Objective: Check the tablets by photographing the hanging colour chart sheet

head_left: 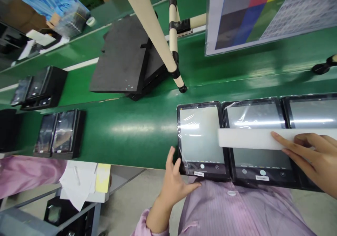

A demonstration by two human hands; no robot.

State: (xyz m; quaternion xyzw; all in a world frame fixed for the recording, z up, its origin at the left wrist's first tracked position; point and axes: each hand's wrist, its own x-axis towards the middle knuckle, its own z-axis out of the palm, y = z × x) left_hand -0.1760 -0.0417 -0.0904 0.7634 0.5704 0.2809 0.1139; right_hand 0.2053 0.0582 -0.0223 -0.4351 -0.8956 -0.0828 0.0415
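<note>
Three tablets lie side by side along the bench's front edge, screens lit and covered in shiny film. My left hand (172, 183) is at the lower left corner of the left tablet (201, 141), fingers spread and nothing in them. A long white foam strip (247, 139) lies across the middle tablet (256, 159) and reaches over the right tablet (313, 111); its left end just overlaps the left tablet. My right hand (313, 155) grips this strip from above, one finger stretched along it.
A pipe stand (158, 36) rises from the green bench (131, 127). Behind are black trays (121, 60) and a hanging colour chart (250, 15). More tablets (63, 130) stand in black holders at left. Papers (79, 183) lie on a cart; a pink sleeve (34, 174) shows nearby.
</note>
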